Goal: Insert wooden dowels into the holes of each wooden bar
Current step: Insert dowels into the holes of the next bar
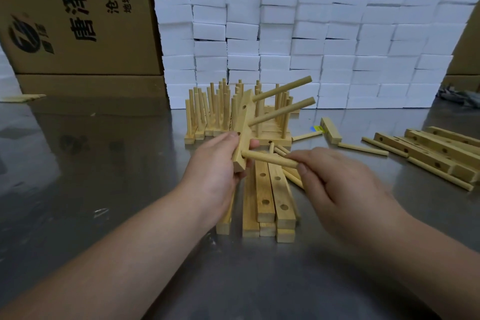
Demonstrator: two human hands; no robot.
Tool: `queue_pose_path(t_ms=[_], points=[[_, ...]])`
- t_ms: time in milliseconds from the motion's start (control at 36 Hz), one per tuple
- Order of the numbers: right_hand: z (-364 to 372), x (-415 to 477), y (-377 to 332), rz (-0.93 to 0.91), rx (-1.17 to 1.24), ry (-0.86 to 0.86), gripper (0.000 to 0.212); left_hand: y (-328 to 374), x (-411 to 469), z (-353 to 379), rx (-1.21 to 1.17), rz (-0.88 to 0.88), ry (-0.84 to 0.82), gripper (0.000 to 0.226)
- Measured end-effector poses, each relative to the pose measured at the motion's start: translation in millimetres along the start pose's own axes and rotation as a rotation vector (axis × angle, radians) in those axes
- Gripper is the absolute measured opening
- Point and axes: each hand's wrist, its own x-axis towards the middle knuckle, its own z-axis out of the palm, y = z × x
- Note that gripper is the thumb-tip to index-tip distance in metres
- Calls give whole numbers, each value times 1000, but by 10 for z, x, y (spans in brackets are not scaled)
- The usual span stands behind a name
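My left hand (217, 161) grips a wooden bar (243, 127), held tilted and nearly upright above the table. Two dowels (283, 109) stick out of it, pointing up and to the right. My right hand (335, 179) pinches a third dowel (270, 160) by its right end, and its left tip touches the bar's lower part beside my left thumb. Under my hands lies a pile of bare bars (267, 200) with open holes. Behind them stand several finished bars (215, 114) with upright dowels.
More bare bars (436, 150) and loose dowels (363, 148) lie at the right on the shiny metal table (104, 163). A short bar with a yellow-blue label (330, 129) lies mid-right. A wall of white foam blocks (311, 47) and cardboard boxes (78, 21) stands behind.
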Motion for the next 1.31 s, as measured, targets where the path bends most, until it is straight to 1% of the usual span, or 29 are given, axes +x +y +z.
queue_pose_path(t_ms=[56, 139, 194, 278, 333, 444, 472, 556, 694, 750, 833, 889, 944, 1028, 1083, 1194, 1306], points=[[-11, -4, 6, -8, 14, 8, 49, -4, -6, 7, 11, 7, -6, 24], [-19, -8, 1, -18, 5, 21, 43, -11, -18, 11, 27, 11, -28, 39], [-25, -5, -14, -9, 1, 10, 45, -14, -28, 11, 45, 16, -32, 43], [-32, -6, -29, -11, -2, -17, 47, -6, -39, 21, 23, 23, -21, 32], [-31, -12, -29, -25, 6, -21, 44, 4, -49, 31, 3, 25, -21, 29], [-37, -28, -30, -40, -22, 4, 24, 12, -75, 50, -22, 22, -35, 28], [-38, -27, -39, -43, -38, 14, 23, 11, -81, 53, -29, 22, -41, 28], [-52, -20, -90, -46, -84, 20, 28, 11, -85, 53, -47, 24, -33, 28], [-40, -10, -115, -32, -133, 5, 17, -10, -99, 77, 14, 74, -6, 25], [-29, -5, -114, -22, -129, -6, 22, -30, -105, 85, 47, 92, -8, 24], [-7, -4, -105, -17, -84, -41, 34, -43, -107, 84, 76, 107, -29, 28], [-3, -12, -105, -17, -64, -47, 29, -48, -104, 82, 89, 122, -40, 28], [2, -25, -109, -15, -56, -9, 25, -60, -94, 84, 103, 139, -48, 27], [-1, -23, -142, 72, 63, -28, 36, -74, -92, 89, 119, 167, -75, 28], [5, -32, -144, 130, 136, -41, 38, -89, -95, 89, 156, 191, -85, 28], [24, -47, -100, 225, 301, -56, 27, -123, -106, 70, 303, 291, -113, 22], [48, -53, -94, 259, 374, -64, 30, -138, -83, 64, 357, 318, -113, 23]])
